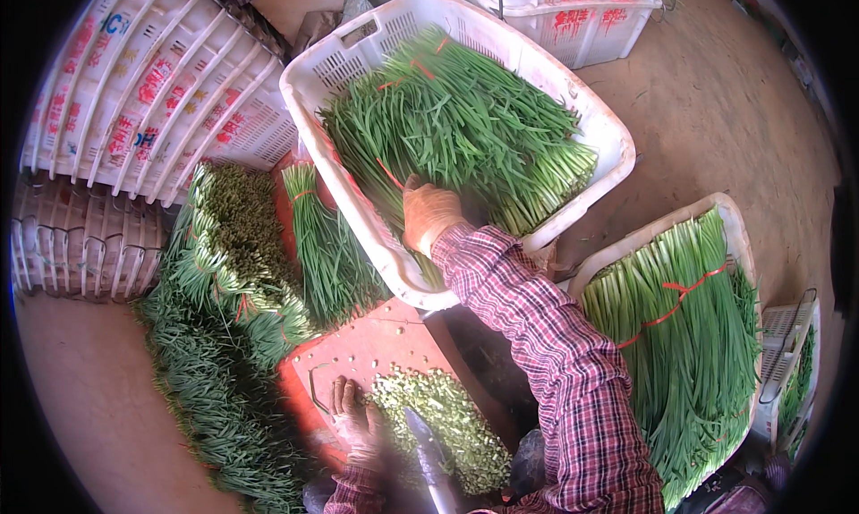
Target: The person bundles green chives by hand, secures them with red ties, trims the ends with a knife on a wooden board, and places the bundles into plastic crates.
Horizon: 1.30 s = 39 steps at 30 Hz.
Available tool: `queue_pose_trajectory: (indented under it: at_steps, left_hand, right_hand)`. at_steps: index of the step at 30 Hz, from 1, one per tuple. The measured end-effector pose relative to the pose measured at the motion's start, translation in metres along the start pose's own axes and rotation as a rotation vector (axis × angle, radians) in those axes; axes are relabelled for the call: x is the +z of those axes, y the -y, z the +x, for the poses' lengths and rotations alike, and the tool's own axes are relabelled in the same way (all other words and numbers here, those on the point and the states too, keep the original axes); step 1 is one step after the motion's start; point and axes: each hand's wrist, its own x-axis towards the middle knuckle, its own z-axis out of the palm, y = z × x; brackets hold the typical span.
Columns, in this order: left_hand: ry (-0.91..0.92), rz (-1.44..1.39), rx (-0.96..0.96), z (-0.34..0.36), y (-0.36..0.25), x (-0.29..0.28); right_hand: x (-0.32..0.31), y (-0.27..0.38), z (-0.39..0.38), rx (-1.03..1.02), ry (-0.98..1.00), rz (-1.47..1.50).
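In the large white crate (617, 147) lie bundles of garlic chives (456, 111), tied with thin red bands. My gloved right hand (431, 213) reaches over the crate's near left side, its fingers curled around a bundle of garlic chives along that wall; the fingertips are partly hidden. My gloved left hand (358, 424) lies with fingers stretched out on the red board (367, 335), holding nothing. Beside it is a knife (429, 447) with a pointed blade, resting over a heap of chopped pale stem ends (474, 429).
Stacked bundles (242, 237) with cut ends showing stand left of the board, next to one upright bundle (313, 237). White crates (161, 84) are stacked behind them. A second filled crate (747, 246) is at right, and more crates (591, 31) stand at the back.
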Motion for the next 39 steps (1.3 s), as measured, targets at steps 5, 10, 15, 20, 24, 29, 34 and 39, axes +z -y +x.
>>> queue_pose_trajectory:
  at_steps: [5,10,15,20,24,29,34,39]
  left_hand:
    - [0.005,-0.034,0.000,0.001,0.003,0.000]
    - [0.054,-0.048,0.008,-0.002,0.011,-0.004]
    - [0.044,-0.059,0.006,0.000,0.011,-0.001]
    - [0.018,-0.070,0.028,-0.002,0.019,0.001]
    - [0.052,-0.080,-0.002,-0.002,0.015,-0.003]
    - [0.034,-0.056,-0.008,-0.003,0.015,-0.004]
    - [0.020,-0.081,0.007,0.000,0.013,-0.001]
    - [0.009,-0.092,0.011,0.000,0.017,-0.003]
  right_hand:
    - [0.010,0.005,0.003,-0.039,-0.016,-0.103]
    - [-0.031,0.004,-0.015,-0.055,0.220,0.024]
    - [-0.022,-0.056,0.013,0.040,0.132,0.749]
    - [-0.026,-0.032,0.007,0.083,0.362,0.406]
    - [-0.014,-0.024,0.010,0.041,0.340,0.303]
    - [0.004,-0.012,0.022,0.070,0.406,0.249]
    - [-0.003,-0.015,0.013,0.114,0.380,0.229]
    - [-0.032,-0.021,-0.019,0.080,0.188,0.113]
